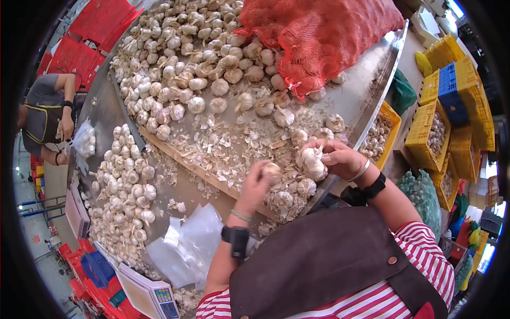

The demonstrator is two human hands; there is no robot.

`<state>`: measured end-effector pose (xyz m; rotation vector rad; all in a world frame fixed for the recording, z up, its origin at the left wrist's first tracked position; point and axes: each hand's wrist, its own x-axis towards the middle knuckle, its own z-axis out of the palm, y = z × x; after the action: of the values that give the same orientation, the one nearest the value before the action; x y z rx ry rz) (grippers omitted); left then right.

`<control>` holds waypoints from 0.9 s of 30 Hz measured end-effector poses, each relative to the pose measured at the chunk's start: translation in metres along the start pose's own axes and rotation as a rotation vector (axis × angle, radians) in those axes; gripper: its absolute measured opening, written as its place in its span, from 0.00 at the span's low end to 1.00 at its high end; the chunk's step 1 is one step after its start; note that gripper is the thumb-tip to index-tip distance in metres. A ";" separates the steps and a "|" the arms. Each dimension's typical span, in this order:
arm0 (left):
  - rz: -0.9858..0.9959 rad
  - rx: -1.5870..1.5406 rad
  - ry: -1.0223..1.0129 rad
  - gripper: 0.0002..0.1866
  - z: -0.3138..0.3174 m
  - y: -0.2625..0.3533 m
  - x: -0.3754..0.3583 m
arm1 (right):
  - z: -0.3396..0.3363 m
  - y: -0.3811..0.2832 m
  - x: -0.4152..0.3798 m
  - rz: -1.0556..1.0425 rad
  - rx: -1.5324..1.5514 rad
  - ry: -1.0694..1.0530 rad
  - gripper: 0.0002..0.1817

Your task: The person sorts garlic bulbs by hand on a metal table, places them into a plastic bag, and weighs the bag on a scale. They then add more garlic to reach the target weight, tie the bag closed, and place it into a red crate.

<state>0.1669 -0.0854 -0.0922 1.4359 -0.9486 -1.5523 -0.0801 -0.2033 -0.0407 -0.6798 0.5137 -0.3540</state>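
Note:
My right hand pinches a whitish garlic bulb above the near edge of the metal table. Blurred by motion, my left hand has its fingers curled in, a short way left of that bulb. At its fingertips is a pale, smeared, roundish thing, too blurred to name. Below and between the hands lie more garlic bulbs and loose papery skins. A large heap of garlic covers the table's far part.
A red mesh sack lies at the far right. A wooden strip divides the table; left of it are a cleaner garlic pile, plastic bags and a scale. Yellow crates stand right. A co-worker's hand shows at left.

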 end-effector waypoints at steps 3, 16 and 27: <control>-0.065 -0.729 0.004 0.19 -0.015 0.021 -0.012 | 0.014 0.007 -0.012 -0.020 0.231 -0.050 0.32; 0.458 0.297 -0.096 0.20 0.074 0.083 -0.016 | 0.032 0.041 -0.055 -0.201 0.141 0.177 0.23; 0.252 1.147 -0.258 0.20 0.041 0.003 -0.035 | -0.071 0.033 -0.162 -0.755 0.792 0.606 0.27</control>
<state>0.1278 -0.0544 -0.0732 1.7211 -2.3017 -0.9894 -0.2474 -0.1399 -0.0561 0.0596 0.6097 -1.4156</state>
